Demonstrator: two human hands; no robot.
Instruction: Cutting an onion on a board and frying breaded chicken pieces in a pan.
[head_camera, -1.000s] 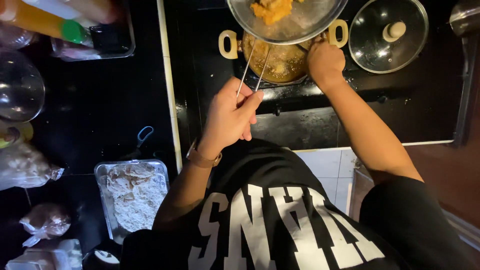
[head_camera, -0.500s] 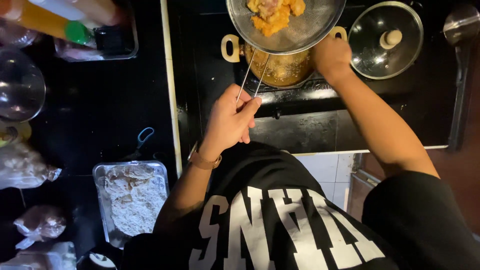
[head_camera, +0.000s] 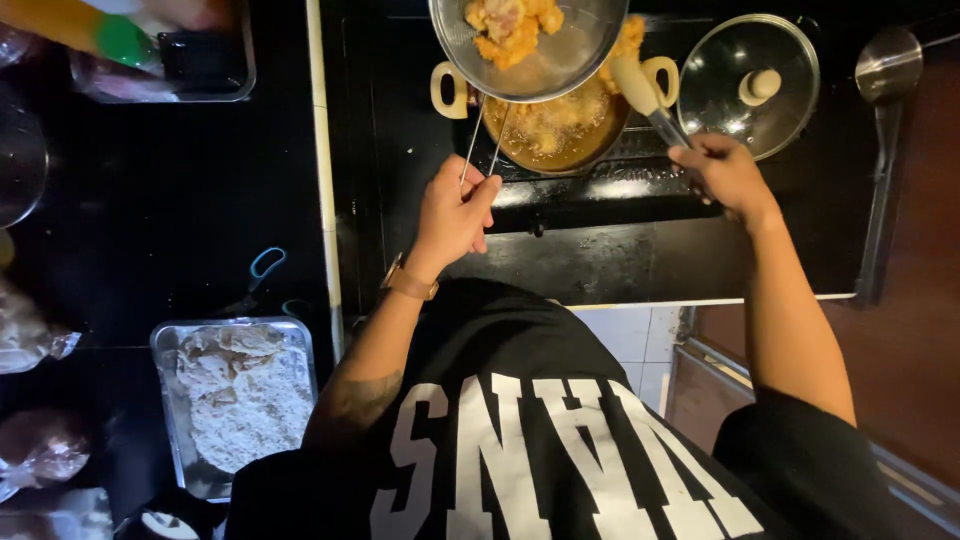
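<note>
A: What is the person's left hand doing?

B: It is closed around the thin wire handle of a metal strainer, which hangs over the pot at about twelve o'clock from the hand. Golden fried pieces sit in the strainer's bowl. A watch with a tan strap sits on that wrist.

A: And the right hand?

B: It grips the handle of a pair of tongs whose pale tips point toward eleven o'clock and reach the rim of the pot, beside the strainer.

A: Where does the pot stand?

B: On the black stove, with cream side handles and amber oil inside. At three o'clock from it lies a glass lid with a pale knob. Farther toward three o'clock a steel ladle rests near the stove's edge.

A: What lies on the dark counter?

B: At eight o'clock from the left hand, a metal tray of white flour with a coated piece in it. Blue-handled scissors lie just above the tray.
</note>
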